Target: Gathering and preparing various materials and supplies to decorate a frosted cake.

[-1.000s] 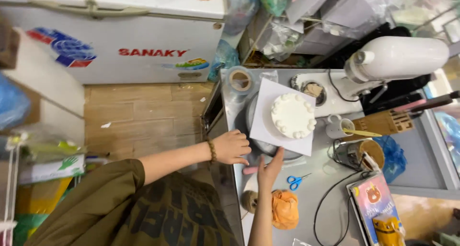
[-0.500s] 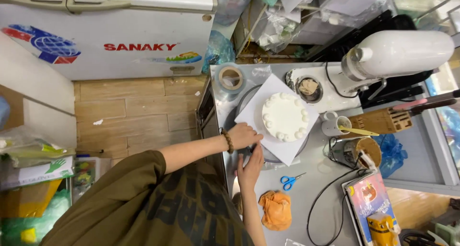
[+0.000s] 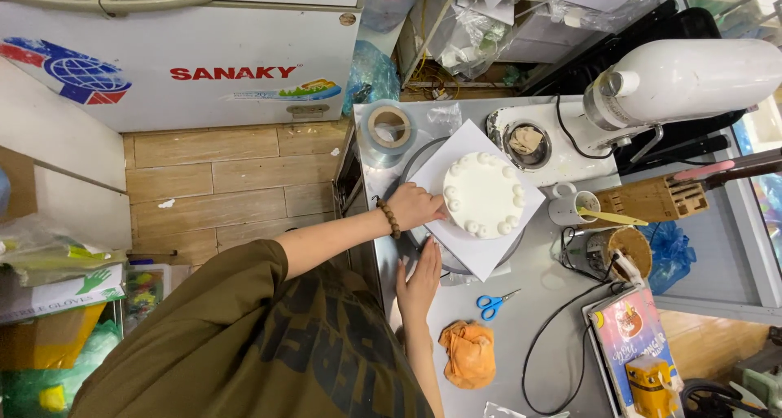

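on the steel worktop the round white frosted cake sits on its white square board. my left hand now grips the board's edge; my right hand, flat and released, has slid lower since before.

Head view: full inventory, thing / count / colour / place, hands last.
cake: 1, white, on the white board
white board: 1, square, over the turntable
tape roll: 1, clear, table's far left corner
stand mixer: 1, white, far side
mug: 1, white, right of cake
scissors: 1, blue handles, near side
cloth: 1, orange, near edge
chest freezer: 1, white, on the floor side
left hand: touching the board's left edge
right hand: at the board's near edge
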